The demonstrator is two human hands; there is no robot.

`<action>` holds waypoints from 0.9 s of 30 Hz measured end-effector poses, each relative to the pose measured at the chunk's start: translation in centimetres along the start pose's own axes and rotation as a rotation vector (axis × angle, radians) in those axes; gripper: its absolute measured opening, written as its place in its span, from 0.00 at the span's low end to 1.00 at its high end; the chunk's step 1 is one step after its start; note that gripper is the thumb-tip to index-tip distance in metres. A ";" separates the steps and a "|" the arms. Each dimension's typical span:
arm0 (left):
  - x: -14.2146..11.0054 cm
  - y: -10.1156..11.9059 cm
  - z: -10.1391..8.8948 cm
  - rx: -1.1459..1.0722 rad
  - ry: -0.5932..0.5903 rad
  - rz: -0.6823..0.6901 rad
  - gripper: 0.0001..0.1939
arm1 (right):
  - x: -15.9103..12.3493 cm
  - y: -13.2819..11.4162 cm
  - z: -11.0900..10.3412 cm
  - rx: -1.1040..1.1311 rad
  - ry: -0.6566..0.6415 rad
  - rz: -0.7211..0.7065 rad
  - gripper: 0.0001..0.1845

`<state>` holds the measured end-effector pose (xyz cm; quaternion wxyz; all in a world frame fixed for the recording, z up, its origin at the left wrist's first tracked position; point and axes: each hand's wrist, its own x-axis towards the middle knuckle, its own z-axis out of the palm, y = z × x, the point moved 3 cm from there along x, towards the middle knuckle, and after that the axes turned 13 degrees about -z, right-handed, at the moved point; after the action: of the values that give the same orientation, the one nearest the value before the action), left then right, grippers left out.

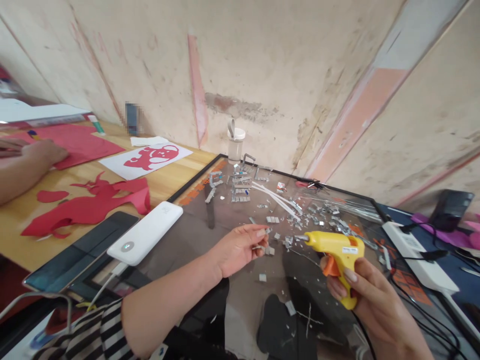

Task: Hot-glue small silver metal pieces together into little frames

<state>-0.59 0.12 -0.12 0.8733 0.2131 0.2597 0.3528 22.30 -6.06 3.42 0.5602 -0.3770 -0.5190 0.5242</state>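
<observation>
My right hand (369,292) is wrapped round the handle of a yellow hot glue gun (333,244), a finger by its orange trigger. The metal nozzle points left, toward my left hand (242,247). That hand is closed, pinching a small grey piece (267,230) between thumb and fingertip. Another flat grey piece (269,251) shows at the lower fingers; whether they grip it I cannot tell. Below lies a dark, glossy tabletop (243,300) strewn with small silvery scraps (318,220). Grey strips joined into little shapes (240,192) lie farther back.
A lidded clear jar (235,147) stands by the wall. White glue sticks (277,197) lie mid-table. A white power strip (418,257) and cables are at right. At left are a white power bank (145,232), a dark phone (80,252), red paper cut-outs (93,205) and another person's hand (41,152).
</observation>
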 end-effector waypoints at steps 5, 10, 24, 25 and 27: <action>0.1 -0.6 0.2 -0.064 -0.109 -0.113 0.08 | 0.2 0.6 0.7 0.000 0.012 0.044 0.10; 0.1 -0.7 0.2 -0.104 -0.123 -0.136 0.09 | 0.3 1.4 1.2 -0.035 0.002 0.048 0.11; 0.0 -0.6 0.0 0.075 -0.121 -0.065 0.09 | 0.4 1.7 1.1 -0.104 -0.014 0.106 0.16; 0.0 -0.5 0.0 0.067 -0.109 -0.063 0.09 | 0.4 1.6 1.2 -0.109 -0.006 0.108 0.17; 0.0 -0.4 0.0 0.057 -0.095 -0.067 0.10 | 0.3 1.6 1.2 -0.110 0.006 0.107 0.18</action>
<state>-0.39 -0.16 -0.37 0.8895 0.2457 0.2350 0.3052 20.80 -5.60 2.16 0.5113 -0.4362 -0.5242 0.5229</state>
